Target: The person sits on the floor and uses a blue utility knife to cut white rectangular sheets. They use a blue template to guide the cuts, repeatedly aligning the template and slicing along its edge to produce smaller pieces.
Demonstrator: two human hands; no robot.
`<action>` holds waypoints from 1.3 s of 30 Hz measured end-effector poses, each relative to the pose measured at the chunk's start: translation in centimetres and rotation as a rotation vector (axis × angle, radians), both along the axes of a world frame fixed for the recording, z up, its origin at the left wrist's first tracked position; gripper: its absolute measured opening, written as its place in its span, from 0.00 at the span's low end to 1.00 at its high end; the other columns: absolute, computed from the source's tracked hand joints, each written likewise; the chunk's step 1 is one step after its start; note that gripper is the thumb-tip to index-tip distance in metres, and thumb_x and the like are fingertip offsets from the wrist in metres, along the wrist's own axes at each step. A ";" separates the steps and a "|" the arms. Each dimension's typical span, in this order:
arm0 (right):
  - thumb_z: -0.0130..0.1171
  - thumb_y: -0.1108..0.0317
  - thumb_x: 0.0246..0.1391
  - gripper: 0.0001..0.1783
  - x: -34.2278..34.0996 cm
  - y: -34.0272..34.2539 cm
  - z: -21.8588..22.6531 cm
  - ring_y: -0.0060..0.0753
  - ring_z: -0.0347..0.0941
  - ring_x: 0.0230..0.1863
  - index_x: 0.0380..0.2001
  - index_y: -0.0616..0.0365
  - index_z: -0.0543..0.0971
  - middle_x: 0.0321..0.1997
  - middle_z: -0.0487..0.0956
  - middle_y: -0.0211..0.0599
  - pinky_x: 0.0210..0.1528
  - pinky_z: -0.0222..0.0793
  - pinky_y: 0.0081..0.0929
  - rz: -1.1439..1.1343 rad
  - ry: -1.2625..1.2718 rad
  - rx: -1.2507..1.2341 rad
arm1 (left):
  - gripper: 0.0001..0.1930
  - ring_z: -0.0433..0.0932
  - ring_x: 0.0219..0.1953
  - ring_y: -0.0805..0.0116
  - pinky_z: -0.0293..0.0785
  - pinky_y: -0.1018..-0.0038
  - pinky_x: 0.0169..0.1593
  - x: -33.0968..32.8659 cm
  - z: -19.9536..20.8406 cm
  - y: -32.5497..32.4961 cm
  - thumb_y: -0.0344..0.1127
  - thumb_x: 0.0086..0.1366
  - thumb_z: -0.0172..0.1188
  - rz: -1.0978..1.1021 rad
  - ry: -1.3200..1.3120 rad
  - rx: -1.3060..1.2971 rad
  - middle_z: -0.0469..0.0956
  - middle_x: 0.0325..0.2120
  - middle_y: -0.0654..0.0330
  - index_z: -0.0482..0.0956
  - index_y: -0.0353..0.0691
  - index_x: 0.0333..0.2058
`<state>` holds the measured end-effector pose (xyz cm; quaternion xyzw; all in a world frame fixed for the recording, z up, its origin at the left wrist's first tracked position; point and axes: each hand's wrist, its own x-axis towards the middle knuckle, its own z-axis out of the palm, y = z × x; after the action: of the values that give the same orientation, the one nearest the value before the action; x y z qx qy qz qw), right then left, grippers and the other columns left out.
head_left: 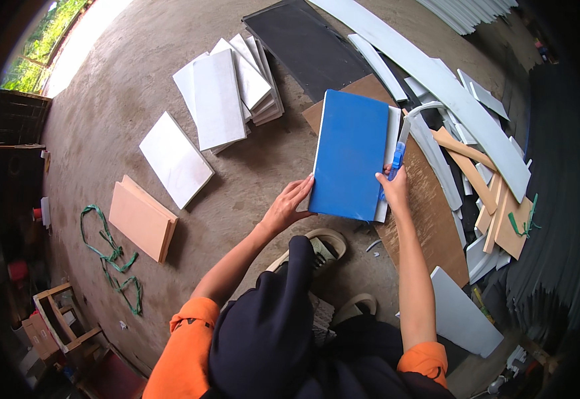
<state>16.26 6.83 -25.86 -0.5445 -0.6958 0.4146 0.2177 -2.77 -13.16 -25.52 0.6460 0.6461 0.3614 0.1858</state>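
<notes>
Fingers of the left hand (pixel 287 207) grip the blue board (pixel 352 153) over the brown sheet (pixel 423 213); those of the right hand (pixel 395 187) clasp the cutter (pixel 397 159). White boards (pixel 219 100) lie stacked on the floor (pixel 104 126), apparently done; this one seems unfinished.

1. As I see it, a head-worn fisheye camera faces steeply down.
2. It looks from nearby, above the left hand (pixel 283 205) and right hand (pixel 394 187).
3. Its wide view bends across the floor (pixel 117 113).

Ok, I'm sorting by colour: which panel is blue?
The panel between the left hand and right hand; unlike the white stack and peach stack, it's blue.
</notes>
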 end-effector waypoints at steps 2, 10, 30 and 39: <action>0.62 0.77 0.35 0.16 0.0 0.0 0.1 0.27 0.69 0.31 0.30 0.61 0.68 0.28 0.71 0.33 0.36 0.65 0.25 0.005 -0.044 -0.001 | 0.43 0.64 0.49 0.56 0.63 0.68 0.52 -0.1 0.0 -0.1 0.33 0.39 0.66 -0.004 -0.021 -0.018 0.58 0.54 0.53 0.54 0.39 0.56; 0.62 0.77 0.36 0.17 -0.4 -0.4 0.7 0.27 0.68 0.32 0.31 0.61 0.67 0.29 0.71 0.33 0.37 0.65 0.25 0.006 0.004 -0.030 | 0.31 0.69 0.41 0.62 0.71 0.72 0.43 -0.6 0.8 4.0 0.34 0.49 0.62 0.302 -0.236 -0.085 0.65 0.42 0.54 0.62 0.41 0.53; 0.63 0.72 0.36 0.18 -0.3 0.2 0.8 0.40 0.70 0.37 0.30 0.62 0.67 0.31 0.73 0.41 0.39 0.64 0.32 -0.004 -0.082 -0.055 | 0.61 0.52 0.56 0.52 0.54 0.64 0.58 -7.5 4.4 22.1 0.47 0.24 0.73 -0.171 0.497 -0.523 0.54 0.52 0.50 0.45 0.35 0.57; 0.45 0.44 0.50 0.28 -0.4 0.4 6.4 0.29 0.69 0.19 0.25 0.63 0.71 0.17 0.69 0.35 0.19 0.67 0.26 -0.278 0.114 -0.277 | 0.61 0.36 0.61 0.47 0.37 0.37 0.54 -1.2 4.7 15.6 0.56 0.27 0.69 -0.213 0.541 -0.137 0.42 0.58 0.43 0.45 0.37 0.58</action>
<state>15.85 7.19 -19.42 -0.6356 -0.5367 0.5027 0.2349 -4.01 2.41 -20.83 0.7691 0.6234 0.1104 0.0870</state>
